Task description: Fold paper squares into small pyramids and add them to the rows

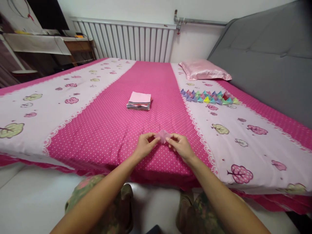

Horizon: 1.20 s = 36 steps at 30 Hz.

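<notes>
A small folded piece of pink paper (pixel 163 135) is held up between my two hands, just above the near part of the bed. On its left side my left hand (pixel 146 144) pinches a corner between thumb and fingers. The opposite corner is pinched by my right hand (pixel 180 145). Beyond them, on the dotted stripe of the bedcover, lies a stack of square paper (pixel 139 100) with a pink sheet on top. Farther right stand rows of small folded paper pieces (pixel 209 97) in purple, blue, green, yellow, pink and red.
The bed (pixel 156 78) has a pink and white cover with printed trees. A pink pillow (pixel 205 70) lies at the far right by the grey headboard (pixel 265 55). Behind the bed is a white radiator (pixel 126 39); a desk (pixel 41 44) with a monitor (pixel 48 14) stands at far left.
</notes>
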Motion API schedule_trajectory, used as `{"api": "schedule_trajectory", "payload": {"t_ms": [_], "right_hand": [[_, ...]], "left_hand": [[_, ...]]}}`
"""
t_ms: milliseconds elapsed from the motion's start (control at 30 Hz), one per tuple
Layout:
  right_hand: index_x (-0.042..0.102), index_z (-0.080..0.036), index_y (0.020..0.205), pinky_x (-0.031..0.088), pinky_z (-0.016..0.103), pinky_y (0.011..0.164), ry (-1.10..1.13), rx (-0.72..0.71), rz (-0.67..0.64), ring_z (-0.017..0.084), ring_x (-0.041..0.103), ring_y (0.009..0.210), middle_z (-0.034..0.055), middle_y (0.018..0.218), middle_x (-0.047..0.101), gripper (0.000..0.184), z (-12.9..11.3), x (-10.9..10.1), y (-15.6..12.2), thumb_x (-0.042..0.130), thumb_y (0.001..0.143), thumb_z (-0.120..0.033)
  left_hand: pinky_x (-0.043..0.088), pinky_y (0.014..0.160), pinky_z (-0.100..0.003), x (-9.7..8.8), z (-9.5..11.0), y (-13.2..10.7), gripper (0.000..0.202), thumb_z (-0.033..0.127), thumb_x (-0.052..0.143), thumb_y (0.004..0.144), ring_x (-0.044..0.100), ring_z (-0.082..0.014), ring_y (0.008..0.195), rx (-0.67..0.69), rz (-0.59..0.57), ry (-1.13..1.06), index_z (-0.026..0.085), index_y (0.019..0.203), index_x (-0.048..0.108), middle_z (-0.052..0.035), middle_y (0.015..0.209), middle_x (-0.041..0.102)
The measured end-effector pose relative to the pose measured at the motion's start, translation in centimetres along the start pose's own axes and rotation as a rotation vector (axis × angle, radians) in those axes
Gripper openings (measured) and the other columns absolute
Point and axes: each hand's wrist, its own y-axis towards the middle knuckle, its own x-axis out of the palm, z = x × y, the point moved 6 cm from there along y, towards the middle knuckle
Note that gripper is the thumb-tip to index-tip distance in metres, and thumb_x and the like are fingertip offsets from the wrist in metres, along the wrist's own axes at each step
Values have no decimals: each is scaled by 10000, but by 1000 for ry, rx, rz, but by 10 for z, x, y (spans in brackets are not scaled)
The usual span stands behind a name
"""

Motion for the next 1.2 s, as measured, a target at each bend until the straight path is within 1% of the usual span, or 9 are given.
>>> {"api": "schedule_trajectory", "payload": {"t_ms": [67,100,233,300,533,767,900,1067,1200], "right_hand": [[593,-145,718,291,184,388,136,126,-43,61,409,384,-36,504,548,193,6,5,-2,609,721,-338],[591,-145,732,275,174,377,179,155,-58,55,410,380,-37,504,556,191,7,7,-3,623,705,-332],[609,-147,825,281,148,371,246,157,-78,54,470,410,-32,527,594,215,8,11,-3,645,682,-304],[621,-146,822,291,144,367,245,160,-83,53,479,404,-29,520,600,211,10,11,-3,649,676,-296],[665,-138,770,352,137,392,322,213,-64,49,508,410,-23,499,615,191,16,9,-2,687,615,-248],[709,-146,757,414,153,454,386,276,-25,53,527,428,-9,497,634,183,17,8,-3,684,581,-192],[726,-155,748,422,153,490,379,242,-50,49,534,451,-9,511,643,175,13,9,-3,649,593,-176],[728,-158,715,423,167,501,345,193,-61,60,542,462,-1,528,653,163,11,6,-2,606,609,-176],[714,-147,678,450,210,526,309,140,-68,96,570,486,28,558,668,169,8,4,-2,566,649,-223]], "left_hand": [[439,584,-245,4,-6,-1,226,329,617,726,572,-116,582,-120,-51,-196,106,726,649,-61,668,656],[430,564,-232,6,-8,-2,245,341,644,701,564,-106,558,-164,-70,-265,97,723,651,-60,649,653],[423,531,-209,9,-12,-5,281,327,727,611,559,-91,518,-263,-90,-383,82,734,668,-56,616,654],[433,526,-208,10,-12,-6,282,299,741,592,569,-95,516,-287,-92,-403,80,757,673,-56,618,661],[459,534,-198,11,-10,-8,252,240,728,606,586,-89,524,-310,-104,-461,80,796,686,-68,651,682],[478,554,-193,9,-13,-10,218,208,730,594,603,-91,540,-356,-59,-518,81,769,696,-63,664,681],[483,587,-185,10,-13,-11,182,196,719,597,614,-88,562,-368,-45,-553,89,742,693,-56,667,680],[496,624,-202,10,-10,-12,90,183,671,596,618,-94,562,-379,-44,-590,101,632,661,-34,608,658],[479,572,-189,9,-8,-12,90,191,645,612,605,-89,534,-335,-26,-519,101,616,644,-25,567,638]]}}
